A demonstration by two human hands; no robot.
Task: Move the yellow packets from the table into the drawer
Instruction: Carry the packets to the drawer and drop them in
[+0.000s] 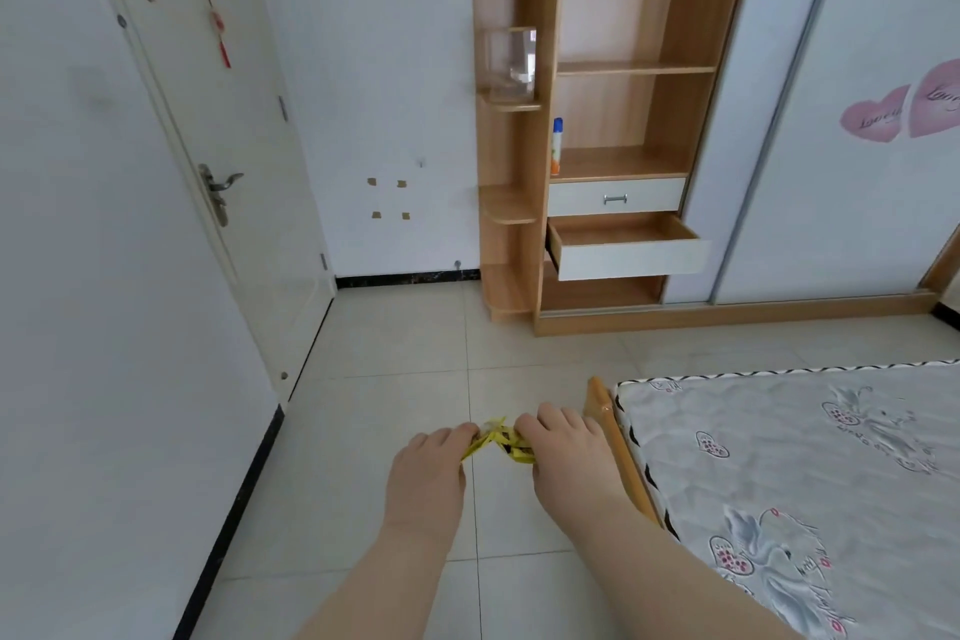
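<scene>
I hold the yellow packets in front of me with both hands, above the tiled floor. My left hand is closed on the left end of the bunch, and my right hand is closed on the right end, fingers curled over it. Only the middle part of the packets shows between my two hands — the rest is hidden under my fingers. The bunch is crumpled, so I cannot count the packets. Its long axis goes from left to right, from one hand to the other, and the left end lies a little lower in the view than the middle.

The open drawer is well apart from my hands, across the floor, in the wooden wardrobe. It is pulled out under a shut drawer with a metal handle. On the shelf above stands a bottle with a blue cap. Just beside my right hand is the corner of the bed with its patterned mattress. A white door is on my left side.
</scene>
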